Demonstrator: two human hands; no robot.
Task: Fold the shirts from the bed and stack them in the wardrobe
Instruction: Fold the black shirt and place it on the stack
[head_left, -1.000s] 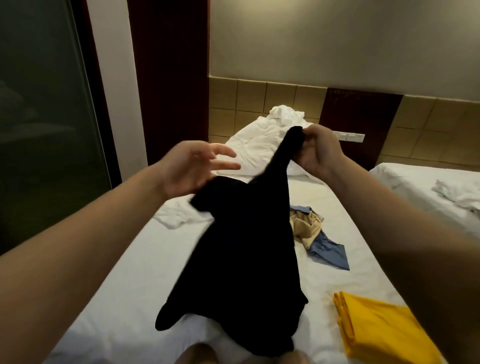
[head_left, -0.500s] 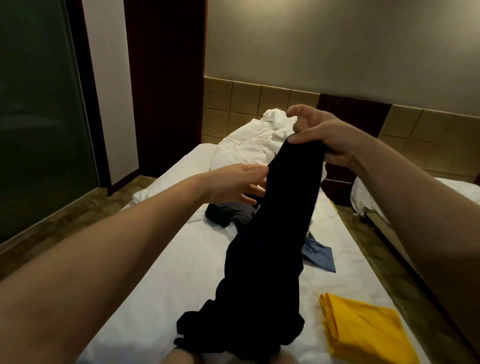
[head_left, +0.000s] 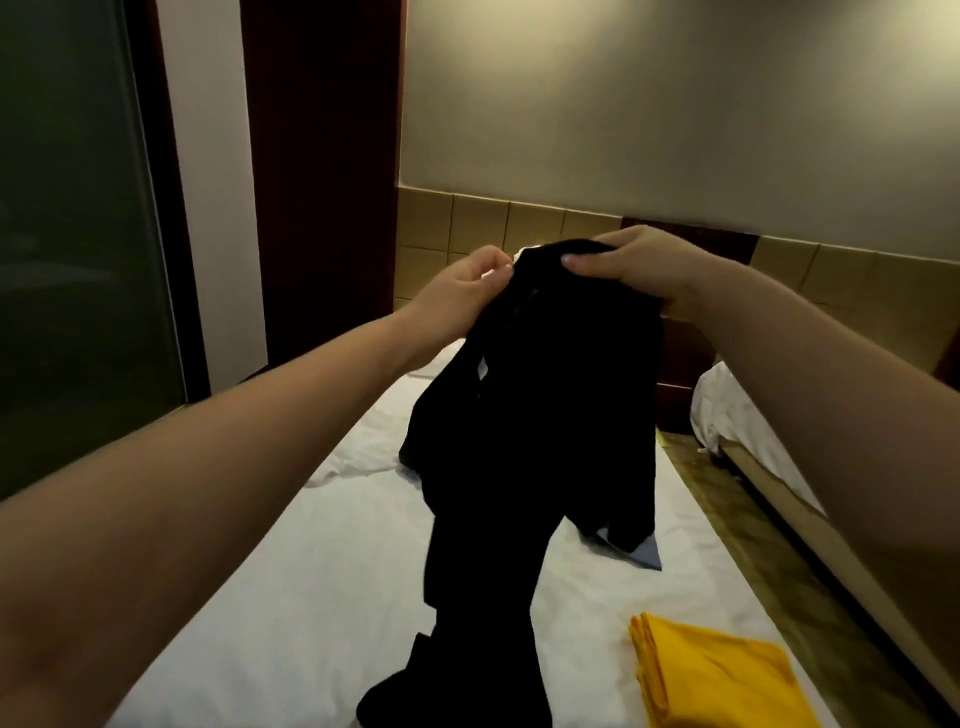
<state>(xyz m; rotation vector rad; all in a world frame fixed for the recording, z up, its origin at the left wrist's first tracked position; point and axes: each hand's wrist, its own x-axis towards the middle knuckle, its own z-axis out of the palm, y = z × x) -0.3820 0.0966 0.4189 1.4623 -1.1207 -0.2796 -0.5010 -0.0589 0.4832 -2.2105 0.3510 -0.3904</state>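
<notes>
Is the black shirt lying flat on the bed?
No, left hand and right hand hold the black shirt up; only its lower end reaches the bed.

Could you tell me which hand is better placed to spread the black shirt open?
Probably left: the left hand pinches an edge of the black shirt; the right hand grips its bunched top.

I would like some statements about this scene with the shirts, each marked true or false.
1. The left hand and the right hand grip the black shirt. True.
2. A folded yellow shirt lies on the bed. True.
3. The black shirt lies flat on the bed. False: it hangs from both hands.
4. The yellow shirt is left of the black shirt. False: it is right.
5. A blue cloth shows behind the black shirt. True.
</notes>
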